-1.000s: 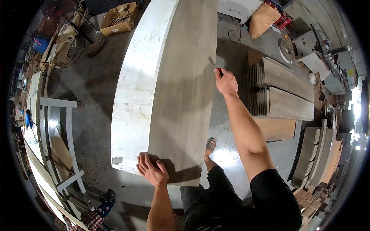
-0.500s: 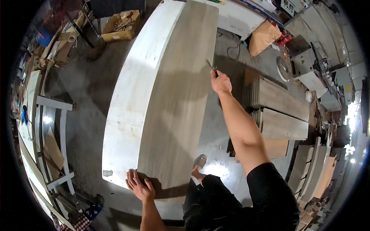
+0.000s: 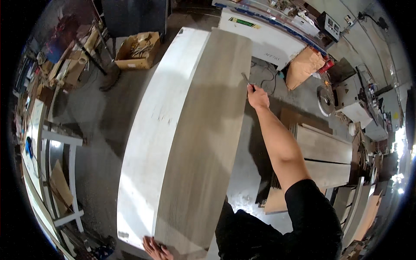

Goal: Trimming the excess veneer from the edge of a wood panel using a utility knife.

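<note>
A long wood-grain panel (image 3: 199,130) lies lengthwise in front of me, on a white board (image 3: 143,147) that shows along its left side. My right hand (image 3: 258,97) is stretched far out along the panel's right edge. It is closed round a small hand tool with a thin blade (image 3: 245,78), whose tip is at that edge; its exact kind is too small to tell. At the near end my left hand (image 3: 157,249) rests on the panel close to the seam with the white board. Its fingers are spread, and the lower picture edge cuts it off.
To the right stand stacked panels (image 3: 325,149). A white machine (image 3: 260,37) is beyond the far end, with brown paper (image 3: 305,67) and cables beside it. An open carton (image 3: 138,50) sits far left. A pale metal frame (image 3: 71,173) stands at the left.
The view has tilted up, so the panel's far end now shows whole. My right hand has slid with the tool farther along the right edge; my left hand stays at the near end.
</note>
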Available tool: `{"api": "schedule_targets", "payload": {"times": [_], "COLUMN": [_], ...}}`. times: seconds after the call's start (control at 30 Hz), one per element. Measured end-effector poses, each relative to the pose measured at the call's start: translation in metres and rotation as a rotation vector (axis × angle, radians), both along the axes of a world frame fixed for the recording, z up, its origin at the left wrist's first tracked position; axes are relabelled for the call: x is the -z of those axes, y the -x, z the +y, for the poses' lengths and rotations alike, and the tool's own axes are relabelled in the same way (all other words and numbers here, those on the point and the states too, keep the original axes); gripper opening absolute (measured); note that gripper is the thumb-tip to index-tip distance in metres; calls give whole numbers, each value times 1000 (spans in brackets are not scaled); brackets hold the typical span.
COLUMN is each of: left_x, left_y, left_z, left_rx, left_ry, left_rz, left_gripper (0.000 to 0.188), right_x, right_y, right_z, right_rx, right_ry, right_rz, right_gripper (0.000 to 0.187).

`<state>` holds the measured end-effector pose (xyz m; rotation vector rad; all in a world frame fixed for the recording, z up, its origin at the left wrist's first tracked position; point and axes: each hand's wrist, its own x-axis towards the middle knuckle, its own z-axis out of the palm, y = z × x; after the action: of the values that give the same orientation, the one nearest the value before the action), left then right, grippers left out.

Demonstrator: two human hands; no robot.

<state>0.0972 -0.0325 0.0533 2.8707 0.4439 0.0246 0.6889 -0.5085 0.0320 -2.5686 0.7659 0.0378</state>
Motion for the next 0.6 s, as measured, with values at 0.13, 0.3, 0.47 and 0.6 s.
{"api": "schedule_targets", "payload": {"times": [0.13, 0.3, 0.47, 0.6], "left_x": [-8, -12, -26, -1], "left_y": [-2, 1, -65, -154], "left_z": [-8, -18, -44, -79], "left_rx": [-25, -168, -216, -312], "left_ry": [-6, 34, -307, -226], "left_rz": [107, 498, 664, 633], "left_gripper": [54, 62, 61, 54], "right_x": [3, -8, -38, -4], "right_y": [-71, -155, -240, -301], "right_z": [-31, -63, -114, -143], "right_rx": [13, -10, -116, -289], "right_ry": [16, 2, -17, 95], "right_rz": [28, 57, 76, 15], "right_gripper": [50, 48, 45, 44]}}
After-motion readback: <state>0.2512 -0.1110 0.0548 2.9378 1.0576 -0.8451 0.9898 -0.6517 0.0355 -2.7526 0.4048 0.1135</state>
